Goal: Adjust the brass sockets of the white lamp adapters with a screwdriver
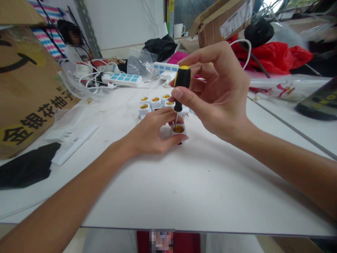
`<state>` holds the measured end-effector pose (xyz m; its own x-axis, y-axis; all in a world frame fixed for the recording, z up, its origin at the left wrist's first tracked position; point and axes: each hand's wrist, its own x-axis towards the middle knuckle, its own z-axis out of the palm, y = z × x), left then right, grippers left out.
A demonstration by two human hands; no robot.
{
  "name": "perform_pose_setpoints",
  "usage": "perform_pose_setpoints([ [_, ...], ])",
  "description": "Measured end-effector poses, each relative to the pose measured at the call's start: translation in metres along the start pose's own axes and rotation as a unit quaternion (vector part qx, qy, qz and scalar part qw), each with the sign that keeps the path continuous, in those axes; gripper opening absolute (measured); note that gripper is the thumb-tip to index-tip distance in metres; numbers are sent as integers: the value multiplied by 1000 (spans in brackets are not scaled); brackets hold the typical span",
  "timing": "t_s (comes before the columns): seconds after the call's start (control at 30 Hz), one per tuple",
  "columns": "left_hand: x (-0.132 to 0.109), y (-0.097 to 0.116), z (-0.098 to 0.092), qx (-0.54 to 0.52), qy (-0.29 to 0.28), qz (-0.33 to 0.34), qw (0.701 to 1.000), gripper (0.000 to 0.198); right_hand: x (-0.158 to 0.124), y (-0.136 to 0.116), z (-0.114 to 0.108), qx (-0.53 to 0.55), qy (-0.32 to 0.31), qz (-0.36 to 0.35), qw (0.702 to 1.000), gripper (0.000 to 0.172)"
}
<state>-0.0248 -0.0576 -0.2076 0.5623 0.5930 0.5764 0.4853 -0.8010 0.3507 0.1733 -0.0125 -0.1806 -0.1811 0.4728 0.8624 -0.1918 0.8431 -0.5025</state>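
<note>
My right hand (210, 80) grips a screwdriver (183, 79) with a black and yellow handle, held nearly upright. Its thin shaft points down into a white lamp socket (178, 130) with a gold-coloured threaded inside. Whether the tip meets a screw cannot be made out. My left hand (155, 131) pinches this socket between thumb and fingers and holds it on the white table (163, 189). Just behind my left hand stand several more white sockets (156, 102) in a cluster, partly hidden by my fingers.
Power strips (123, 79) and cables lie at the back. To the left are a cardboard box (31, 91), a black sheet (28, 167) and a white strip (76, 144). Red plastic (276, 58) and an open carton (223, 24) fill the back right. A person (75, 38) is at far left.
</note>
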Motion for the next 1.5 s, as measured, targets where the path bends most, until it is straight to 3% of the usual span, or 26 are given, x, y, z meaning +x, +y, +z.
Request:
perform_pose_setpoints([
  [0.47,0,-1,1,1,3,2,1000,23,4,16,3,18,23,-5,1000,56],
  [0.73,0,0,0,-11,-4,-2,1000,23,0,7,2,-11,31,-5,999,58],
  [0.87,1,0,0,-6,-4,0,1000,22,-3,-1,0,-26,3,4,1000,45],
  [1.07,1,2,-1,-7,-3,-4,1000,20,-5,-10,0,48,-38,0,998,21],
  [1.33,1,1,-1,9,-3,1,1000,22,-3,-9,2,37,-37,-5,999,23],
  [1.5,1,0,0,7,-7,-3,1000,23,-2,0,-1,-20,3,-16,1000,45],
])
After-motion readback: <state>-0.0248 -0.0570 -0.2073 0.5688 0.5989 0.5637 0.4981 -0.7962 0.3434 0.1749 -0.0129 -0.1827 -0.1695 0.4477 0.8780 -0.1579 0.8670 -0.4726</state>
